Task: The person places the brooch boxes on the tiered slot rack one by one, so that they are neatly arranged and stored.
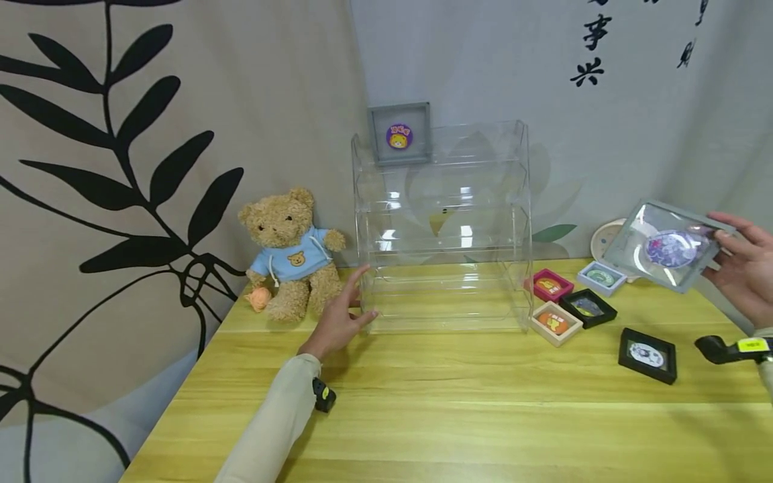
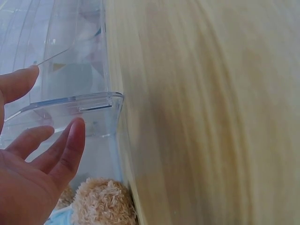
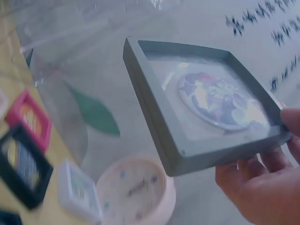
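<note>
My right hand holds a large grey display frame by its right edge, raised above the table's right side. A round purple badge shows behind the frame's clear film. My left hand is at the lower left side of a clear acrylic tiered rack. Its thumb and fingers are spread on either side of the rack's side panel; whether they touch it I cannot tell. On the rack's top tier, at its left end, stands another grey display frame with a purple bear badge.
A teddy bear in a blue hoodie sits left of the rack. To its right lie several small frames: pink, light blue, beige and black. Behind the held frame is a round clock. A printed curtain hangs behind.
</note>
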Demonstrator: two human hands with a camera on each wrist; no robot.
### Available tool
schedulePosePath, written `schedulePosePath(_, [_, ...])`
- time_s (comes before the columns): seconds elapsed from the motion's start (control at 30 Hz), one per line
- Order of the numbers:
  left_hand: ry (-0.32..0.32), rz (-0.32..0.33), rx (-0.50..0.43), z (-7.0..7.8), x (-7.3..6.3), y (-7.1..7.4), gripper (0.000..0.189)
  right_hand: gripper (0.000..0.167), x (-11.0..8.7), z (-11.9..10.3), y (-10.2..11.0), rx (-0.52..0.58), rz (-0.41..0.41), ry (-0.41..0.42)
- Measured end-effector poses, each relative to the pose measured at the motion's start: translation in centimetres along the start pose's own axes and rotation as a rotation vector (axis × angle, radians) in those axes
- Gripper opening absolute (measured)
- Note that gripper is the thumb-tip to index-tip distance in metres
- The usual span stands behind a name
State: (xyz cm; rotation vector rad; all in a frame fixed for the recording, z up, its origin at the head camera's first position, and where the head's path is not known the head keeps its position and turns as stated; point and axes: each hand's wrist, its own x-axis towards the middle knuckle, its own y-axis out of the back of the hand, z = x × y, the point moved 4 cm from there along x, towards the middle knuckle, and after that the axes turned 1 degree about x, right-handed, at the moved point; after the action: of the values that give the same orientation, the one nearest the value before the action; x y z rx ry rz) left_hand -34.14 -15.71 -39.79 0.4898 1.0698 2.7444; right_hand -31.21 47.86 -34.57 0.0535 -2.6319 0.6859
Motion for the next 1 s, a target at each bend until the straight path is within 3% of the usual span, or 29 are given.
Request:
schedulePosePath(0.07, [0.002,0.003,-0.002,0.0,0.0,0.0,0.093,0.037,-0.1,-0.9,-4.2,-0.016,-0.001,-0.007])
schedulePosePath(0.17, [-0.001,0.009,-0.003,-0.1,0.0,0.0,0.094,0.032,0.4,-1.5,-8.1,-0.051,0.019,-0.05])
schedulePosePath(0.37, [-0.014,0.014,-0.007,-0.1,0.0,-0.1,0.093,0.033,3.0,-1.5,-11.9,-0.018,-0.031,-0.135])
schedulePosePath(0.73, [-0.014,0.01,0.001,0.2,0.2,0.3,0.093,0.033,6.5,-2.2,-19.1,0.029,-0.168,-0.175])
schedulePosePath(1.0, [-0.012,0.004,-0.011,0.1,0.0,0.2,0.094,0.034,9.6,-2.1,-23.7,-0.141,-0.17,-0.181])
